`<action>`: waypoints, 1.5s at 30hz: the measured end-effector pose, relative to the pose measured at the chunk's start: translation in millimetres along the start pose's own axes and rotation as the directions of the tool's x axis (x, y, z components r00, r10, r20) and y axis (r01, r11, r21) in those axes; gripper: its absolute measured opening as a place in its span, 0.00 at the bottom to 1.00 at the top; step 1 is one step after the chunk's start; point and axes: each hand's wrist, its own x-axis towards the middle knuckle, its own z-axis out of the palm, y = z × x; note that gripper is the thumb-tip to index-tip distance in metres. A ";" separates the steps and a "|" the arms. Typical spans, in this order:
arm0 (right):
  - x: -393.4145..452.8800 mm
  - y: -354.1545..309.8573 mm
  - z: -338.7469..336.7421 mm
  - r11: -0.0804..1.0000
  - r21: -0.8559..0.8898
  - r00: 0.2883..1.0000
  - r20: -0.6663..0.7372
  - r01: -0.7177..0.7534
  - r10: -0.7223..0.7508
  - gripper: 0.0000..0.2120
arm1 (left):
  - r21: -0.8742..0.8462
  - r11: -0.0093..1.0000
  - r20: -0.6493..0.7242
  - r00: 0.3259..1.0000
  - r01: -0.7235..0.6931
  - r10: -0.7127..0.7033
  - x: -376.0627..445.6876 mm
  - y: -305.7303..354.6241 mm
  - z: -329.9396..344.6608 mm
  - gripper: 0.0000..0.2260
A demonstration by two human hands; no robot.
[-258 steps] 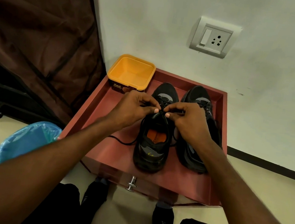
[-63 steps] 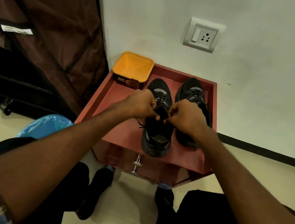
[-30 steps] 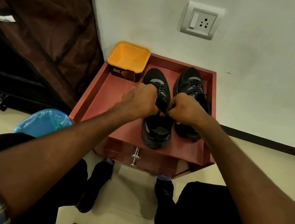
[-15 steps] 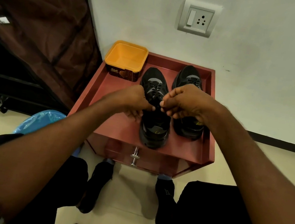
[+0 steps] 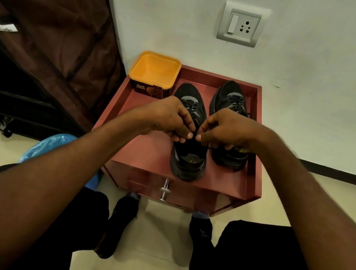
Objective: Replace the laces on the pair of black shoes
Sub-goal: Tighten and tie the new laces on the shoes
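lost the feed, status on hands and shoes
Left hand and right hand pinching lace over left shoe. Right shoe laced. Nothing blocking.

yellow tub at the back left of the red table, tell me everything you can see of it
The yellow tub is a square plastic container with rounded corners, no lid on, and looks empty inside. A dark brown printed label wraps its lower wall. It stands upright in the far left corner of the red table, by the white wall, just left of the left shoe. Neither hand touches it.
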 end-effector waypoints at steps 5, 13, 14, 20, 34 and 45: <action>4.8 0.0 9.4 0.984 -0.175 0.999 0.032 0.034 -0.029 0.05 | 0.162 0.986 -0.033 0.998 -0.046 0.052 3.6 0.6 9.8 0.06; 15.9 -6.7 34.4 0.921 -0.384 0.945 -0.272 0.066 -0.181 0.08 | 0.274 0.960 -0.212 0.977 0.061 -0.001 3.0 -4.0 7.2 0.09; 15.5 -4.0 29.7 0.956 -0.283 0.927 -0.329 0.082 -0.177 0.06 | 0.282 0.957 -0.226 0.974 0.069 -0.004 1.8 -3.4 8.2 0.11; -1.2 30.3 -6.8 0.975 -0.163 0.716 -0.698 -0.151 -0.006 0.08 | 0.219 0.971 -0.409 0.913 0.095 0.002 -11.4 -2.4 21.3 0.17; 2.7 64.5 -4.5 0.945 -0.010 0.679 -0.699 -0.326 0.227 0.03 | -0.032 0.997 -0.289 0.954 0.071 -0.078 5.4 -10.6 45.3 0.17; -24.6 9.9 -28.2 0.999 0.008 0.438 -0.899 -0.035 0.023 0.05 | -0.020 0.976 -0.470 0.863 -0.219 0.184 -8.0 30.8 19.1 0.25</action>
